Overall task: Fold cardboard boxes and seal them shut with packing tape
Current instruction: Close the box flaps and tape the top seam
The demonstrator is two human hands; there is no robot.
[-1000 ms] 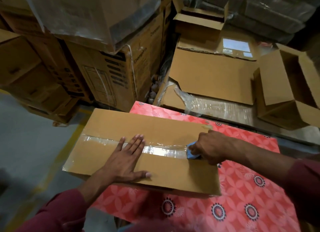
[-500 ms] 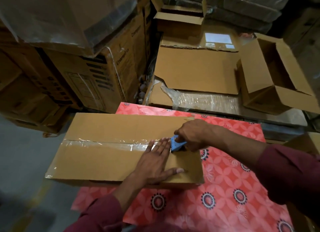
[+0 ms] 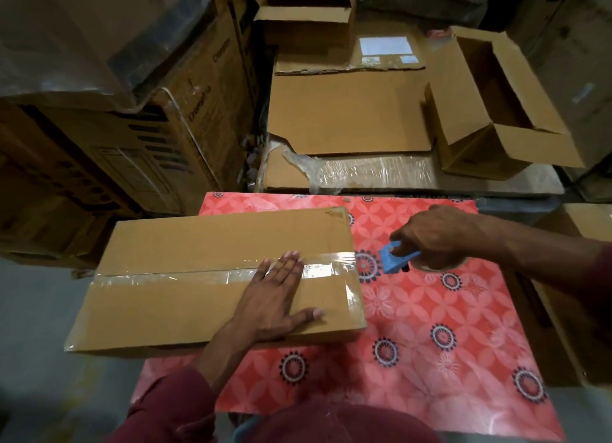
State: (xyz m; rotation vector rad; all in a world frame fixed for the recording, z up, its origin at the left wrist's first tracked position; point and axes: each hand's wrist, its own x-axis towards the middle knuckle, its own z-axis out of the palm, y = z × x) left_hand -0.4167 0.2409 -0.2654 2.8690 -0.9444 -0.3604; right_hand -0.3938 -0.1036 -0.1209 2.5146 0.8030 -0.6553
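Taping stage, seen from the head camera. The left hand [image 3: 275,297] is lying flat, fingers straight, pressing on the top of the box [image 3: 215,280]; its fingertips are resting on the tape [image 3: 185,276] that is running along the centre seam. The right hand [image 3: 430,237] is closing its grip round the blue dispenser [image 3: 392,256], which is hovering over the desk [image 3: 430,326], just beyond the box's near end and apart from it. Measured from that grip, the box is lying to the left, its long side running away toward the far left, part of it overhanging the desk edge; the left hand is sitting between the grip and the middle of the box. The strip is covering the seam from end to end and is folding down over the end nearest the grip, and no tape is showing between box and dispenser, so the strip is judged cut. This face therefore is appearing sealed; what is probably remaining here is smoothing the strip down, and the underside cannot be seen. Beyond the grip, farther from the person, flat cardboard [image 3: 347,111] is lying stacked and an open box [image 3: 490,104] is standing untaped, suggesting more boxes are waiting to be folded and sealed.
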